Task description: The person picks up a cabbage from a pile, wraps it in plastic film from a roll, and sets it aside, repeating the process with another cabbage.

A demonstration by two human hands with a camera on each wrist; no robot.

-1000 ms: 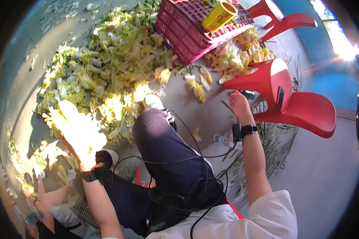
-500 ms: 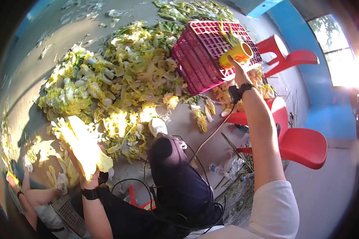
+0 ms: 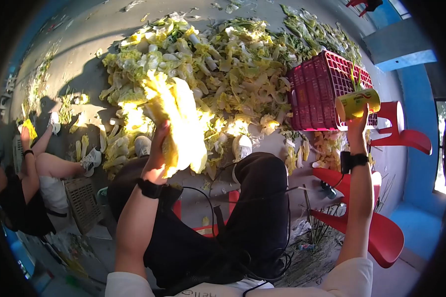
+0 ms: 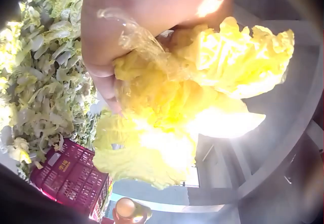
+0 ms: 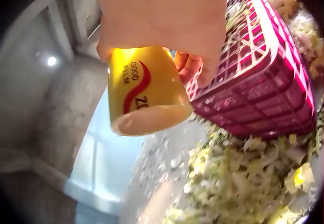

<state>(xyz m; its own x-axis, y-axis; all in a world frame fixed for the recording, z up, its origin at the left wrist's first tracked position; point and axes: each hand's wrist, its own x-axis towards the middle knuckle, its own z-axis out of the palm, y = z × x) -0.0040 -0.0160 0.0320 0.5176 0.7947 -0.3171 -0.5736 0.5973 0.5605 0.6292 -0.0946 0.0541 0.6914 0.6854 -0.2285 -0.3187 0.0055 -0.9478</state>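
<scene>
The left hand (image 3: 157, 153) curls its fingers round the cabbage (image 3: 186, 123), raised before the leaf heap (image 3: 238, 64); too light a grip could drop leaves. The right hand (image 3: 358, 124) wraps the roll (image 3: 359, 104) beside the crate (image 3: 312, 94); its cable (image 3: 297, 188) might snag on the stool (image 3: 385, 242).

Yellow, red-swooshed roll (image 5: 154, 85); pale yellow cabbage (image 3: 176, 123); magenta latticed crate (image 3: 314, 94).
</scene>
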